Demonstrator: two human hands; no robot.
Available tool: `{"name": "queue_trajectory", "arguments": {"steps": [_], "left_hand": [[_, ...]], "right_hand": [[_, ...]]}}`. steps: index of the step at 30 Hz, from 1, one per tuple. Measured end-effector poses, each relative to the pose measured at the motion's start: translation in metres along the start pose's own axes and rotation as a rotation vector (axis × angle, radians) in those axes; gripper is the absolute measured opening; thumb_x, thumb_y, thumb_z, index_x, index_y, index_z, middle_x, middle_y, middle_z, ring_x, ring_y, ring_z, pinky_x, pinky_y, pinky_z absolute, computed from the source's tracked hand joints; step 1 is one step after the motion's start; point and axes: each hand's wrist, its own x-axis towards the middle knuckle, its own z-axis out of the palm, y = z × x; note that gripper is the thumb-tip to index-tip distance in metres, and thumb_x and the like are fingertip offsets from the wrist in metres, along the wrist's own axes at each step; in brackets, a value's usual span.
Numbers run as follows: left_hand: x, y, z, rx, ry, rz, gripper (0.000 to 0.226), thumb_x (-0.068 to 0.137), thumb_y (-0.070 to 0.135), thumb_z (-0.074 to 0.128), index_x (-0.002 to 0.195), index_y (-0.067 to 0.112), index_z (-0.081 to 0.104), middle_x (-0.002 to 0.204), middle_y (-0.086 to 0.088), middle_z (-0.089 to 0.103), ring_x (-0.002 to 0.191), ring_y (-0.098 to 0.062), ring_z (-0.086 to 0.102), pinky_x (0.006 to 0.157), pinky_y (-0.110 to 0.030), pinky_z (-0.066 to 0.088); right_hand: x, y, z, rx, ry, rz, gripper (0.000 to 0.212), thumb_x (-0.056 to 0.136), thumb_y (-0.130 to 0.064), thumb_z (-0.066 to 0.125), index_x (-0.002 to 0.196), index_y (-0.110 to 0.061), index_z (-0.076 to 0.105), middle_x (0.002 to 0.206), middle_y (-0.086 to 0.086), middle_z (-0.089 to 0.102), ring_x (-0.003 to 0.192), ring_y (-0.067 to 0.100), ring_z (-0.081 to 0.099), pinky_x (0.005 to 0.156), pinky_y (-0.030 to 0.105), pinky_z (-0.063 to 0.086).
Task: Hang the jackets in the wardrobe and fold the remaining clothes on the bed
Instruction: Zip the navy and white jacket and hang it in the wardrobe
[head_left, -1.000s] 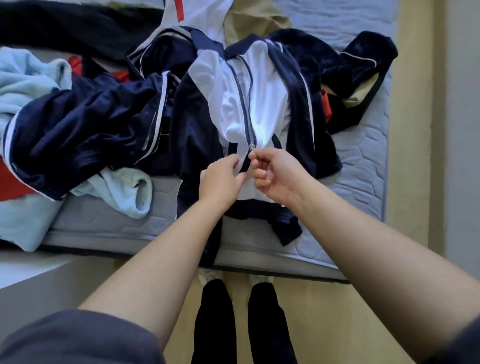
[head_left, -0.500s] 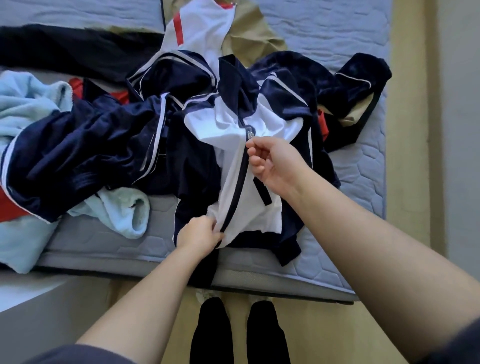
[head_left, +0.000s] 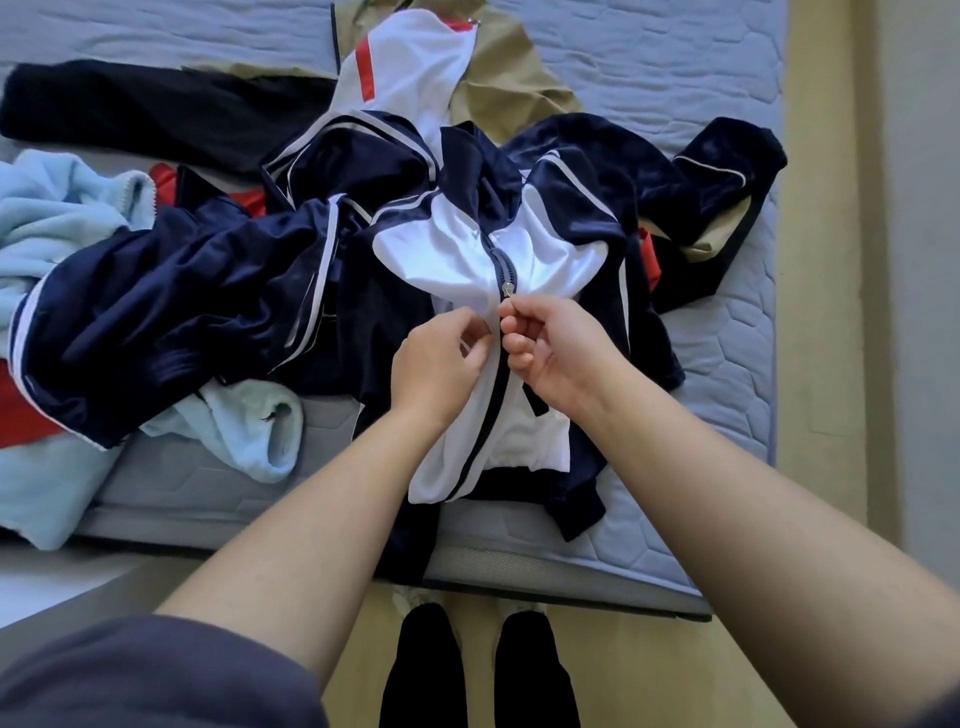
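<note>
1. We find the navy-and-white jacket (head_left: 452, 249) at the centre of the frame, lying on the mattress (head_left: 717, 374) with its hem hanging over the near edge.
2. The right hand (head_left: 558, 348) pinches the zipper pull (head_left: 507, 289) between thumb and forefinger, just below the white chest panels.
3. The left hand (head_left: 441, 358) grips the white front panel beside the zip.
4. At the left edge we see a light blue fleece (head_left: 52, 218), and at upper centre a tan garment (head_left: 498, 88).

Left grip (head_left: 441, 358) and right grip (head_left: 553, 348), fingers curled, nearly touch.
</note>
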Motion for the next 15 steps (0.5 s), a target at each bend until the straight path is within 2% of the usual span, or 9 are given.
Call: {"name": "queue_trajectory", "arguments": {"steps": [3,4,5,8,11,15], "left_hand": [[-0.003,-0.003,0.003,-0.063,0.028,0.013,0.029,0.081,0.039,0.067,0.103,0.023,0.057,0.1,0.014,0.059,0.084,-0.007,0.056,0.069,-0.027,0.048],[-0.003,-0.002,0.004,-0.088,0.026,0.007,0.034,0.079,0.042,0.067,0.105,0.023,0.056,0.099,0.014,0.058,0.085,-0.007,0.055,0.068,-0.025,0.046],[-0.002,0.001,0.005,-0.092,0.015,0.0,0.03,0.079,0.042,0.066,0.1,0.022,0.056,0.092,0.013,0.058,0.082,-0.01,0.056,0.066,-0.027,0.047],[0.001,0.006,0.009,-0.055,-0.021,-0.031,0.023,0.086,0.033,0.061,0.079,0.012,0.055,0.07,0.002,0.056,0.07,-0.026,0.057,0.064,-0.042,0.05],[-0.005,0.005,0.009,-0.031,-0.018,-0.03,0.037,0.088,0.034,0.064,0.066,0.011,0.044,0.058,0.0,0.046,0.062,-0.03,0.05,0.057,-0.039,0.042],[-0.024,-0.008,0.011,0.075,-0.083,-0.012,0.031,0.087,0.03,0.064,0.069,0.009,0.05,0.059,-0.002,0.053,0.06,-0.025,0.052,0.057,-0.033,0.032]], "right_hand": [[-0.001,0.002,-0.002,-0.001,-0.003,0.002,0.019,0.091,-0.006,0.049,0.075,-0.004,0.059,0.056,0.0,0.052,0.037,0.006,0.042,0.034,0.016,0.032],[-0.001,0.004,-0.001,0.0,-0.007,0.005,0.019,0.091,-0.006,0.049,0.075,-0.004,0.059,0.055,0.0,0.052,0.037,0.006,0.042,0.034,0.016,0.032],[-0.001,0.005,-0.001,0.003,-0.011,0.006,0.02,0.091,-0.006,0.049,0.074,-0.004,0.059,0.054,0.0,0.052,0.036,0.006,0.042,0.034,0.016,0.032],[-0.002,0.005,0.0,0.032,-0.011,0.004,0.021,0.092,-0.006,0.049,0.073,-0.003,0.058,0.051,-0.001,0.052,0.036,0.006,0.042,0.034,0.015,0.032],[-0.003,0.003,-0.005,0.066,0.028,0.005,0.02,0.092,-0.006,0.049,0.075,-0.003,0.058,0.054,0.0,0.051,0.037,0.006,0.043,0.034,0.015,0.031],[-0.007,0.001,-0.012,0.079,0.058,0.002,0.017,0.091,-0.005,0.051,0.076,-0.003,0.059,0.056,0.0,0.051,0.039,0.006,0.043,0.035,0.015,0.031]]}}
